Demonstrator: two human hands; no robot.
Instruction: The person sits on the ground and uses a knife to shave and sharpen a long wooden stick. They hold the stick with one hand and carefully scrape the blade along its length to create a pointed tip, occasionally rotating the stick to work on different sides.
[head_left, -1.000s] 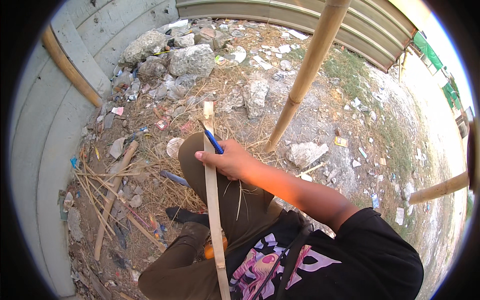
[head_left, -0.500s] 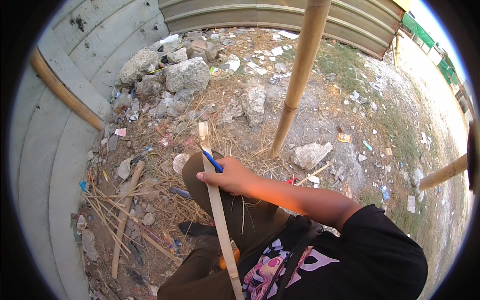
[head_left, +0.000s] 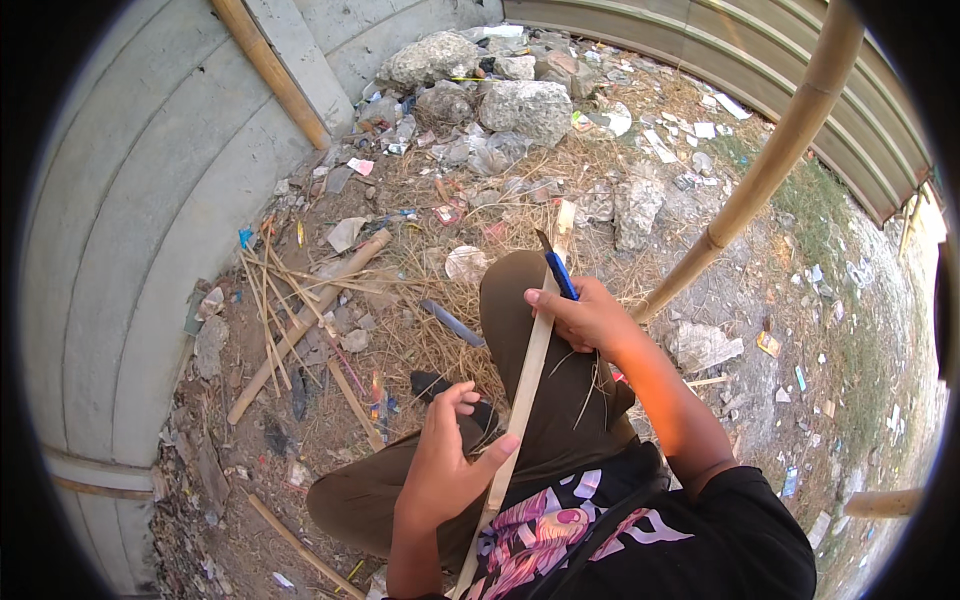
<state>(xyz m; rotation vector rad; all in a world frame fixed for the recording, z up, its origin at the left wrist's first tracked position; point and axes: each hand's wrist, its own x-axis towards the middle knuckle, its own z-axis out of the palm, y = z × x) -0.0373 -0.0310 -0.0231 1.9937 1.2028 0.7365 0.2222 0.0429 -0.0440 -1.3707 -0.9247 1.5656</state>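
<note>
A long, flat strip of pale bamboo (head_left: 529, 385) lies aslant over my raised knee, its upper end beyond the knee and its lower end against my shirt. My right hand (head_left: 592, 320) is closed round the strip at the knee, and the same hand keeps a blue utility knife (head_left: 561, 276) with its blade out, pointing up and away. Close to the strip's lower half, my left hand (head_left: 445, 460) is open with fingers apart. Its thumb overlaps the strip's edge; whether it presses on it I cannot tell.
Thin bamboo slivers (head_left: 268, 315) and a thicker bamboo piece (head_left: 300, 335) lie on the littered ground at left. A grey curved blade-like piece (head_left: 452, 323) rests by my foot. A bamboo pole (head_left: 745, 190) rises at right; rocks (head_left: 526, 110) sit by the grey wall (head_left: 150, 200).
My left hand has come into view beside the strip's lower half. The view has swung left, so the scene sits farther right. My right hand still holds the strip and knife.
</note>
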